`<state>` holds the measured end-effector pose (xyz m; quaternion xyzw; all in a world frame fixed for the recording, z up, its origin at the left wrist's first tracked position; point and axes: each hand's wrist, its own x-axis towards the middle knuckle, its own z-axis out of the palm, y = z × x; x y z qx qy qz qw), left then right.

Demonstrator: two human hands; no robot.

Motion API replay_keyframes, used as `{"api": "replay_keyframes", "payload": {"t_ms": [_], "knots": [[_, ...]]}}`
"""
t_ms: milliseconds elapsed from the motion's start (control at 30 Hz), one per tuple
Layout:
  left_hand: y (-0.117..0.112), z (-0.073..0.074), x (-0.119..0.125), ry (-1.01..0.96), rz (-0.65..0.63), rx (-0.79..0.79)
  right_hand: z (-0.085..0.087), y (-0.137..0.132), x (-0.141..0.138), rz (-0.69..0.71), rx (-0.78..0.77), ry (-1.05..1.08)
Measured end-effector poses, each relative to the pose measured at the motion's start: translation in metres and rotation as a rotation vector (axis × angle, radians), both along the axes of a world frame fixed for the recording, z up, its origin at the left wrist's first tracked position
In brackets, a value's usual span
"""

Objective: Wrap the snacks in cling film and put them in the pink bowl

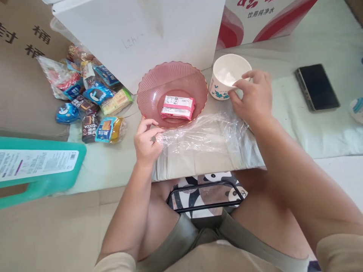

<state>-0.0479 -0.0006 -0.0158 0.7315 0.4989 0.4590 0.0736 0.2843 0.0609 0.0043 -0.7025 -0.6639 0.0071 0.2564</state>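
Note:
My left hand point(146, 141) pinches the left end of a clear plastic bag point(201, 134) that lies crumpled along the table's front edge. My right hand point(251, 96) is closed over the bag's right end, beside a white paper cup point(228, 75) with blue marks. A pink ribbed glass bowl point(150, 90) stands just behind the bag. Inside the bowl lies one pink wrapped snack pack point(178, 107).
Several wrapped snacks point(90, 102) lie in a heap at the left. A white box point(141, 34) stands behind the bowl, a red and white carton point(263, 15) further right. A black phone point(317, 87) lies at the right. A teal container point(39, 166) sits at the near left.

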Motion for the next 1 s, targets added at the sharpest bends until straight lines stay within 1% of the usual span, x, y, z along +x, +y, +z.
{"api": "replay_keyframes", "payload": {"t_ms": [133,233,300,367,433,467,533,600,633,667,700,733,800,833,867,933,1000], "knots": [[0.01,-0.003,0.014,-0.051,-0.074,0.01,-0.004,-0.026,0.019,-0.056,0.095,0.073],[0.023,-0.007,0.027,-0.072,-0.124,-0.016,-0.012,-0.031,0.03,-0.088,0.118,0.126],[0.031,-0.008,0.035,-0.092,-0.139,-0.06,-0.011,-0.03,0.035,-0.077,0.132,0.147],[0.037,-0.009,0.041,-0.133,-0.147,-0.105,-0.003,-0.034,0.036,-0.052,0.193,0.174],[0.037,-0.008,0.045,-0.18,-0.123,-0.137,0.01,-0.045,0.031,-0.007,0.291,0.206],[0.035,-0.007,0.045,-0.194,-0.096,-0.148,0.016,-0.053,0.026,0.035,0.335,0.221],[0.027,-0.005,0.045,-0.21,-0.015,-0.151,0.023,-0.073,0.011,0.181,0.361,0.246],[0.016,-0.002,0.043,-0.244,0.083,-0.119,0.021,-0.093,-0.008,0.382,0.293,0.264],[0.011,0.0,0.042,-0.281,0.113,-0.117,0.016,-0.101,-0.018,0.464,0.224,0.266],[0.005,0.001,0.04,-0.335,0.13,-0.148,0.01,-0.108,-0.026,0.533,0.16,0.255],[0.0,0.003,0.039,-0.402,0.136,-0.223,0.003,-0.114,-0.034,0.592,0.097,0.226],[-0.005,0.005,0.038,-0.476,0.136,-0.338,-0.004,-0.119,-0.041,0.634,0.027,0.186],[-0.011,0.01,0.035,-0.619,0.162,-0.599,-0.014,-0.129,-0.052,0.687,-0.092,0.099],[-0.012,0.013,0.034,-0.673,0.196,-0.699,-0.016,-0.133,-0.057,0.696,-0.137,0.068],[-0.013,0.015,0.033,-0.713,0.24,-0.766,-0.016,-0.137,-0.061,0.7,-0.165,0.05],[-0.011,0.021,0.032,-0.775,0.32,-0.823,-0.013,-0.145,-0.07,0.695,-0.189,0.044],[-0.008,0.025,0.032,-0.83,0.359,-0.854,-0.009,-0.151,-0.078,0.691,-0.206,0.064]]}}
